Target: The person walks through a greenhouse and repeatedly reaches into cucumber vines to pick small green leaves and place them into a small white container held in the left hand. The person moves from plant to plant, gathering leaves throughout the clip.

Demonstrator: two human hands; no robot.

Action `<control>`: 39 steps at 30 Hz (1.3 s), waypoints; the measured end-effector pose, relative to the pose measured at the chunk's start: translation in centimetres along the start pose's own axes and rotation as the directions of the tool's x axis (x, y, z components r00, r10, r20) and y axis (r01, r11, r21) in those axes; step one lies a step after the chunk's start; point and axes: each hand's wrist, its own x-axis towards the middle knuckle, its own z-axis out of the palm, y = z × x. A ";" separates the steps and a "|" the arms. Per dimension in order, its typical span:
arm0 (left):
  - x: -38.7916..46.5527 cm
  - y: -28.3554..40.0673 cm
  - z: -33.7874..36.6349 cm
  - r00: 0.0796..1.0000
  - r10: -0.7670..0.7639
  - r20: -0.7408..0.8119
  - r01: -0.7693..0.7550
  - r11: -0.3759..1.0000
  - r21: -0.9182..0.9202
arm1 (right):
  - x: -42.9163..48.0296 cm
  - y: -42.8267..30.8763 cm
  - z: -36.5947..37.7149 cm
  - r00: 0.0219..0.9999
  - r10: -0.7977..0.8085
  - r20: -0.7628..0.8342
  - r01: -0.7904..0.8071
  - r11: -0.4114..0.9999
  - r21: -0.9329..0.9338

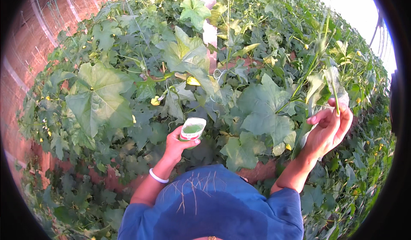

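Observation:
My left hand (176,144) grips a small white cut-open plastic container (201,123) with a red band. Green liquid (192,129) lies inside it. At the right, my raised right hand (329,127) pinches a slender green stalk (335,93) between thumb and fingers. The stalk points upward; its upper part is blurred, so I cannot tell whether it is still joined to the vine. Pale, sunlit leaves (316,84) hang close to these fingers. Beyond the container, a yellow flower (155,100) and a second, brighter yellow flower (193,81) show among broad lobed leaves (101,95).
Dense climbing vines, likely luffa, surround me on all sides. A pale upright post (210,34) stands straight ahead, with a support string (228,21) beside it. Bare reddish soil (19,63) with strings and pale strips lies at the far left.

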 end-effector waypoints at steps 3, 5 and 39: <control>-1.0 0.2 -1.1 0.999 -0.003 -0.038 0.001 0.998 -0.056 | -3.5 0.4 -1.2 0.984 -0.121 0.127 0.136 0.984 -0.112; -1.3 -0.2 -1.9 0.998 0.003 -0.066 -0.006 0.999 -0.042 | -5.0 -0.2 -1.3 0.937 -0.118 0.329 0.200 0.953 -0.227; -6.1 -2.0 -6.9 0.948 0.036 -0.318 -0.089 0.984 -0.153 | 7.3 24.3 17.7 0.626 0.721 0.298 -0.732 0.675 -0.095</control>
